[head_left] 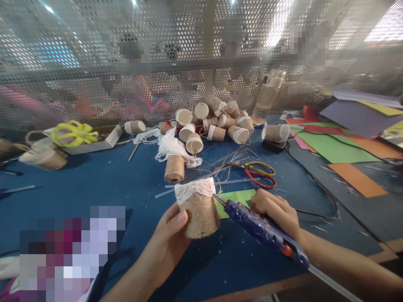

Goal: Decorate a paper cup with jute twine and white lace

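Observation:
My left hand (pixel 172 228) is closed round a twine-wrapped cup (pixel 201 214) and holds it above the blue table. White lace trim (pixel 195 188) runs round the cup's upper edge. In my right hand (pixel 277 209) is a blue glue gun (pixel 261 228), with a clear glue stick (pixel 330 281) sticking out of its back end. The gun's metal nozzle (pixel 218 199) points at the right end of the lace, touching it or very close. Behind the cup and gun lies a piece of green paper (pixel 234 199). A roll of twine (pixel 174 168) stands just beyond the cup.
Several lace-trimmed twine cups (pixel 217 133) are heaped at the back. Scissors (pixel 261 172) lie beyond my right hand, near loose wires. Coloured paper (pixel 336 147) and a black cord (pixel 315 184) occupy the right. A bottle (pixel 267 96) stands against the perforated screen (pixel 189 50).

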Demonstrator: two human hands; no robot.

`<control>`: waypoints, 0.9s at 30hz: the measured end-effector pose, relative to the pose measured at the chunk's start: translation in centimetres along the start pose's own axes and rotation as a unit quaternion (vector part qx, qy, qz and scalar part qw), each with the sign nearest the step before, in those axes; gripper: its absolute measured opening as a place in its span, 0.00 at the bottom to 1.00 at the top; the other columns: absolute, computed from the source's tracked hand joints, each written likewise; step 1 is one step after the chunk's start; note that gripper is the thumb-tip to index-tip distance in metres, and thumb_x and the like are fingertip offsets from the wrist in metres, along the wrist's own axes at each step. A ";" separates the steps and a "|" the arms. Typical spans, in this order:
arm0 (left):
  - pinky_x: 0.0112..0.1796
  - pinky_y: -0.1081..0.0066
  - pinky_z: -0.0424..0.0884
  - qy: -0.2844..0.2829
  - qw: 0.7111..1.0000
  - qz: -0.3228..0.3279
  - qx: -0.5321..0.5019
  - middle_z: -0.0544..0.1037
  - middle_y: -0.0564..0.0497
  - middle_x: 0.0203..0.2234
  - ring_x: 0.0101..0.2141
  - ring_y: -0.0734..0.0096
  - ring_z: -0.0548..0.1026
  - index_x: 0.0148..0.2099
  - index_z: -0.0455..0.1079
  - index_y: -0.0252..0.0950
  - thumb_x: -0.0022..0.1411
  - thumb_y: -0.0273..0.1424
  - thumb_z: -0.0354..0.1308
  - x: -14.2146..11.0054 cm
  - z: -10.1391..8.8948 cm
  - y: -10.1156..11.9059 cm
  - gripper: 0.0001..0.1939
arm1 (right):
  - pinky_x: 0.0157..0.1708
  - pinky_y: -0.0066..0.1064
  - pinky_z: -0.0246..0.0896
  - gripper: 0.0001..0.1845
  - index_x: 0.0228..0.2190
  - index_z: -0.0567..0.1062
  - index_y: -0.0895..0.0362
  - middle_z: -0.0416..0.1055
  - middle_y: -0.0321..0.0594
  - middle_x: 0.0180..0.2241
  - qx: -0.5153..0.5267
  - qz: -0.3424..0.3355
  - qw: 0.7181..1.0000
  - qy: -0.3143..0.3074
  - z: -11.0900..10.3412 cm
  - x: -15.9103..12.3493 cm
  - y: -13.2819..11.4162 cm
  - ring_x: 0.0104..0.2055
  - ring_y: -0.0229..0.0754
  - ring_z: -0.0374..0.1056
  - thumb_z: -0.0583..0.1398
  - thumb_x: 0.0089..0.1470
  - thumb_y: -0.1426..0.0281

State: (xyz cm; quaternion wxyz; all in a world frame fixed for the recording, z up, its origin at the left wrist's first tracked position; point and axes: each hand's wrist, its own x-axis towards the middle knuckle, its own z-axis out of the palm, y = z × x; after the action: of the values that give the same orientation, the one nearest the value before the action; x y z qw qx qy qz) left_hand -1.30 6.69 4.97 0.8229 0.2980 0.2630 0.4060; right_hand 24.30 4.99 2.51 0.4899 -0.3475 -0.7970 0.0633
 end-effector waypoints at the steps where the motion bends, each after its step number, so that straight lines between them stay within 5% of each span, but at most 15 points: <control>1: 0.42 0.71 0.77 0.002 1.000 0.001 -0.001 0.85 0.49 0.38 0.39 0.63 0.82 0.55 0.77 0.40 0.60 0.39 0.68 0.0 0.0 0.0 0.22 | 0.25 0.29 0.55 0.12 0.30 0.60 0.53 0.57 0.35 0.27 0.002 -0.002 1.000 0.003 0.0 0.0 0.0 0.26 0.37 0.58 0.55 0.63 0.78; 15: 0.40 0.73 0.77 0.023 0.999 -0.020 0.013 0.85 0.49 0.38 0.39 0.64 0.83 0.47 0.81 0.40 0.58 0.41 0.70 -0.2 0.4 0.4 0.17 | 0.25 0.30 0.54 0.11 0.30 0.60 0.53 0.57 0.36 0.27 0.015 0.008 1.000 -0.019 0.0 0.0 0.2 0.27 0.38 0.58 0.54 0.63 0.77; 20: 0.45 0.70 0.78 0.023 1.000 -0.011 0.011 0.86 0.50 0.37 0.38 0.64 0.83 0.48 0.81 0.40 0.58 0.40 0.70 -0.1 0.3 0.2 0.17 | 0.25 0.29 0.55 0.11 0.30 0.60 0.53 0.59 0.36 0.27 0.008 0.007 1.000 0.018 0.2 -0.1 0.1 0.27 0.38 0.60 0.54 0.63 0.78; 27: 0.45 0.69 0.78 0.045 0.999 -0.010 -0.003 0.86 0.51 0.41 0.39 0.65 0.83 0.43 0.82 0.40 0.56 0.40 0.72 0.1 0.4 0.1 0.14 | 0.25 0.30 0.58 0.09 0.31 0.62 0.53 0.62 0.37 0.28 0.068 0.037 0.997 -0.019 0.1 0.1 -0.2 0.27 0.38 0.61 0.57 0.63 0.73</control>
State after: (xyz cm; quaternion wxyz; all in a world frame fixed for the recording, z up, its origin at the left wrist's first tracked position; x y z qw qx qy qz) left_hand -1.04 6.70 5.28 0.8154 0.2737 0.3017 0.4114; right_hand 24.11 4.95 2.63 0.4942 -0.3415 -0.7868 0.1419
